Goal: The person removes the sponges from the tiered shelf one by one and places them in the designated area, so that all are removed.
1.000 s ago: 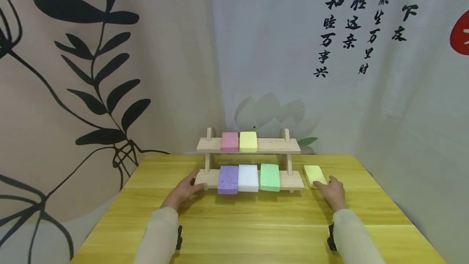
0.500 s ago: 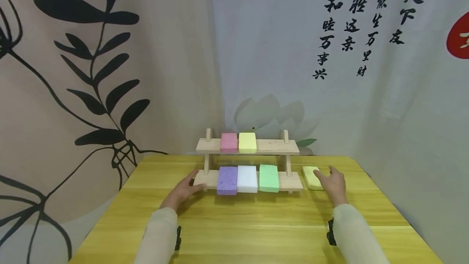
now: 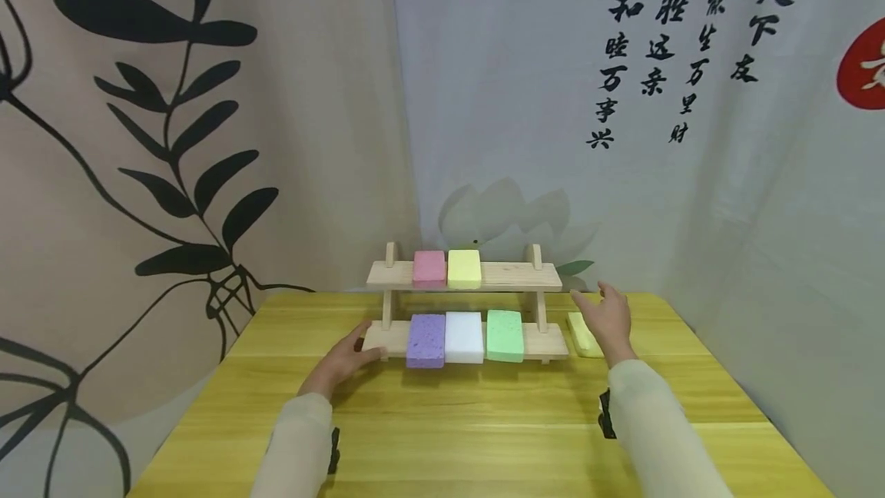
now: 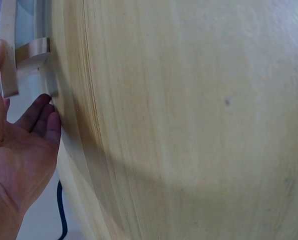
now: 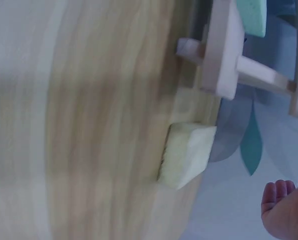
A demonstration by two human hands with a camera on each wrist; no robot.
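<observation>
A two-tier wooden rack stands at the back of the table. On its upper shelf sit a pink sponge and a yellow sponge. The lower shelf bears a purple sponge, a white sponge and a green sponge. My left hand grips the lower shelf's left end, thumb at the front edge and index finger behind. My right hand is raised with spread fingers, holding nothing. Below it, another yellow sponge lies on the table right of the rack, partly hidden by the hand in the head view.
The wooden table reaches back to a printed curtain right behind the rack. Another curtain hangs along the right side. A dark cable shows past the table edge in the left wrist view.
My right hand has let go of the yellow sponge on the table and risen up and away, toward the back. The left hand keeps its place at the rack.
</observation>
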